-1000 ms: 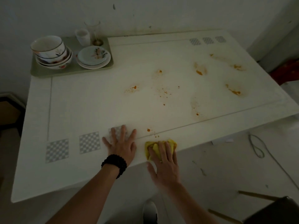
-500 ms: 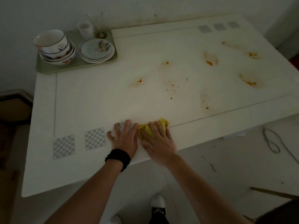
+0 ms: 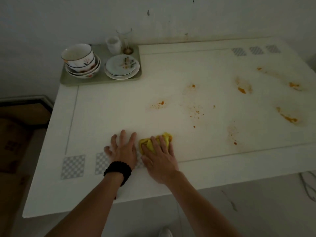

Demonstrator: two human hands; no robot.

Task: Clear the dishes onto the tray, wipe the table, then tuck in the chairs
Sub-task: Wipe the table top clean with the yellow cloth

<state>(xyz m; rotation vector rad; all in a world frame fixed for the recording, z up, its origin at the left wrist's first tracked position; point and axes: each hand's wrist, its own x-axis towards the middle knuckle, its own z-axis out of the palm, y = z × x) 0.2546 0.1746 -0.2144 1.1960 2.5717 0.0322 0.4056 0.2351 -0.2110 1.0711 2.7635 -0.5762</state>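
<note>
— Where are your hands?

— Both low in the middle of the frame, on the white worktop (image 3: pixel 106 117). My left hand (image 3: pixel 124 150) lies flat, palm down, fingers (image 3: pixel 122 135) spread apart, holding nothing; it partly covers one of the grey checkered squares (image 3: pixel 73 166) printed along the near edge. A black beaded bracelet (image 3: pixel 118 171) sits on that wrist.

— And the right?

— My right hand (image 3: pixel 159 159) is just beside the left, pressing down on a crumpled yellow cloth (image 3: pixel 165 137). The fingers lie over the top of it, slightly apart, pinning it to the worktop rather than wrapping round it. The cloth sticks out past my fingertips, toward the top of the frame.

— What about the mess?

— Orange stains (image 3: pixel 242 90) dot the centre and right of the worktop, well apart from the cloth.

— The dishes?

— On the pale green tray (image 3: pixel 102 79) in the upper left, at the far corner by the wall. A stack of bowls (image 3: pixel 80 61) stands on its left side, a stack of floral plates (image 3: pixel 122 66) on its right, and behind those a small white cup (image 3: pixel 113 44) with a clear glass (image 3: pixel 124 40) just beside it.

— Any chairs?

— I can't make one out. At the bottom edge, a bit of my shoe (image 3: pixel 165 233) shows on the floor.
</note>
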